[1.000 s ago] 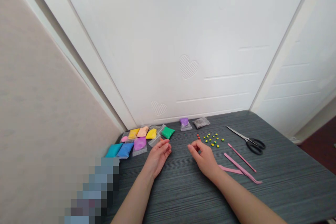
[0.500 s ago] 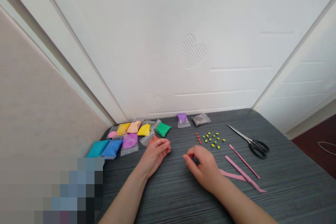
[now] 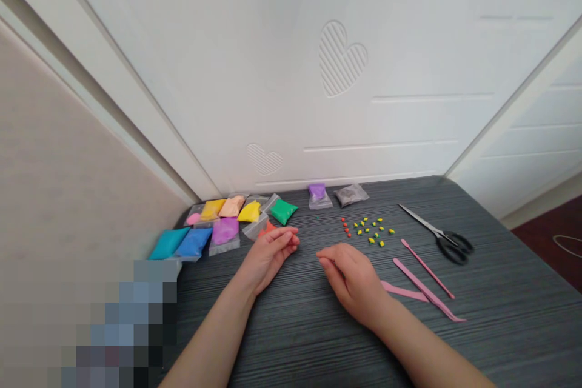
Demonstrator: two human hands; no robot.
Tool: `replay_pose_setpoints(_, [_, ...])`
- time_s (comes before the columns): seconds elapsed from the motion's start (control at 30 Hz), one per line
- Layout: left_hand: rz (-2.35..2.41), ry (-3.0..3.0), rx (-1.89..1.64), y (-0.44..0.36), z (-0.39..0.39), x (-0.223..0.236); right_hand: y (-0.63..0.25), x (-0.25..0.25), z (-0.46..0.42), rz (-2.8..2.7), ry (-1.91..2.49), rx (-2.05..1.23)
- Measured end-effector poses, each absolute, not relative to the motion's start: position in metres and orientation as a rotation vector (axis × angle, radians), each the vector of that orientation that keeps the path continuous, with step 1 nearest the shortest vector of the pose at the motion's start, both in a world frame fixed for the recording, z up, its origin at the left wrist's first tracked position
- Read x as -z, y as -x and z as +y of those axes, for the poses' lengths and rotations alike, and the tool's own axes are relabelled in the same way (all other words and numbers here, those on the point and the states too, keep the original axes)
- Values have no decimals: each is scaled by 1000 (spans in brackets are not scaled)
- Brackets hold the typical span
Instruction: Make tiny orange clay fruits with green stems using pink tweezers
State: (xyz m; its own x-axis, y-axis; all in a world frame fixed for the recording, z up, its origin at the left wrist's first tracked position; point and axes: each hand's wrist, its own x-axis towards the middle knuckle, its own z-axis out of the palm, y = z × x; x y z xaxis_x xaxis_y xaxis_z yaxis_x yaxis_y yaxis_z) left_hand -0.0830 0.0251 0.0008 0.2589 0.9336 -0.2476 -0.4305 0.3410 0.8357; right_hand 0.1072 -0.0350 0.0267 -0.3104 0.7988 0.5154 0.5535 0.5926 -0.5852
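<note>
My left hand is closed above the dark table, thumb against bent fingers; whatever it may hold is hidden. Just behind it an open bag of orange-red clay is partly covered by the fingers. My right hand faces it, thumb and forefinger pinched together, and I cannot make out anything between them. Beyond the right hand lie several small red balls in a short row and several little yellow-and-green pieces. A tiny green speck rests near the middle.
Bags of coloured clay, among them a green one and a blue one, cluster at the left. Purple and grey bags lie by the white panel. Pink tools and black-handled scissors are at the right.
The view has tilted down slightly. My right thumb and forefinger have come together into a pinch. The left forefinger has straightened a little; the objects on the table stay put.
</note>
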Motion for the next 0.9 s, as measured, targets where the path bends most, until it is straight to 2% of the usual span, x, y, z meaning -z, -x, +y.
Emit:
replay_pose_setpoints(0.37, [768, -807, -1057, 83, 22, 0, -106, -25, -36, -1993, 1077, -271])
replay_pose_setpoints(0.9, [763, -821, -1060, 83, 22, -1, -106, -24, -35, -1979, 1044, -294])
